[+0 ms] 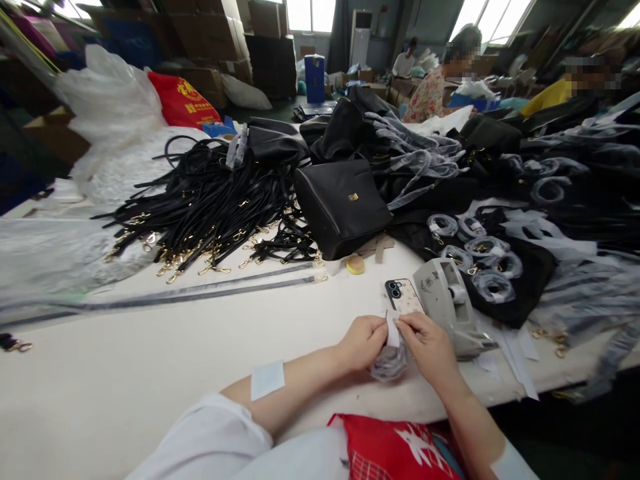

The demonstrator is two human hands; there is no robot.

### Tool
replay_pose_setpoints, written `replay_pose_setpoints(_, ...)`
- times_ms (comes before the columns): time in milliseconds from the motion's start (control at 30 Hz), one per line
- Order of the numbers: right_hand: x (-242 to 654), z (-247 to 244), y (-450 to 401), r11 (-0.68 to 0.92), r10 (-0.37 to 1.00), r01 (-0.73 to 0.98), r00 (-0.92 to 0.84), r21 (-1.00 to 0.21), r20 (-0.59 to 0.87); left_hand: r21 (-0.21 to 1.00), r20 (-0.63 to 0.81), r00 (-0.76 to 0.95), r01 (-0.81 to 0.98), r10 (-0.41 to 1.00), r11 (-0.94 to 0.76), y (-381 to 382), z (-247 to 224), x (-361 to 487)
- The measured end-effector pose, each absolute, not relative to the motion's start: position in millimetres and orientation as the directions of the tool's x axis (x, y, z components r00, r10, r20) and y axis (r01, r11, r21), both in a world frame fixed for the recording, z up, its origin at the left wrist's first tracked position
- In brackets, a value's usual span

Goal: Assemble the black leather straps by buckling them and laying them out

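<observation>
Near the table's front edge, my left hand [364, 342] is closed with its fingertips on a white strip [393, 331]. From the other side, my right hand [429, 343] pinches the same strip. Under the strip lies a coiled strap in clear wrap [389, 365], between both hands and partly covered by them. A phone [403, 295] in a patterned case rests just beyond my fingers. Right of it stands a grey tape dispenser [445, 297].
Black straps with gold clasps [215, 207] are heaped at the back left. A black bag [343, 207] stands behind the phone. Wrapped coils [493, 257] lie on black fabric at right. Long wrapped straps [200, 292] cross the white table [165, 360]. People sit farther back.
</observation>
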State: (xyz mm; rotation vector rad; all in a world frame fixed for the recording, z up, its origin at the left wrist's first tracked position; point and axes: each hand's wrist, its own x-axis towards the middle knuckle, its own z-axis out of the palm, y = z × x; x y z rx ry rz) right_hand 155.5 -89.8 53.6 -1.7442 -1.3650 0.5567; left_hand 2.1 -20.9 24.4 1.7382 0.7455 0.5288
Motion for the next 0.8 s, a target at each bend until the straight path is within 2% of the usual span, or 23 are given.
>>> replay_pose_setpoints(167, 156.6, 53.2, -93.0, -0.062, 0.942, 0.587, 0.302, -0.807, 0.147, 0.949, 0.005, 0.733, 0.211, 0.680, -0.234, -25.2, 33.8, -0.5)
replay_pose_setpoints(333, 164.1, 59.7, -98.3, -0.079, 0.940, 0.563, 0.316, -0.823, 0.126, 0.957, 0.014, 0.685, 0.202, 0.729, -0.208, -26.2, 40.1, -0.7)
replay_pose_setpoints(433, 168.8, 57.9, -100.2, -0.121, 0.943, 0.526, 0.325, -0.842, 0.068, 0.957, 0.015, 0.698, 0.197, 0.716, -0.212, -27.4, 40.9, -2.4)
replay_pose_setpoints(633, 181.2, 47.6, -100.2, -0.238, 0.950, 0.380, 0.281, -0.894, -0.133, 0.895, 0.049, 0.770, 0.249, 0.636, -0.369, -28.1, 42.3, -5.2)
replay_pose_setpoints(800, 188.9, 52.6, -102.7, -0.249, 0.960, 0.363, 0.218, -0.898, -0.178, 0.863, 0.100, 0.823, 0.208, 0.559, -0.461, -28.5, 42.5, -5.2)
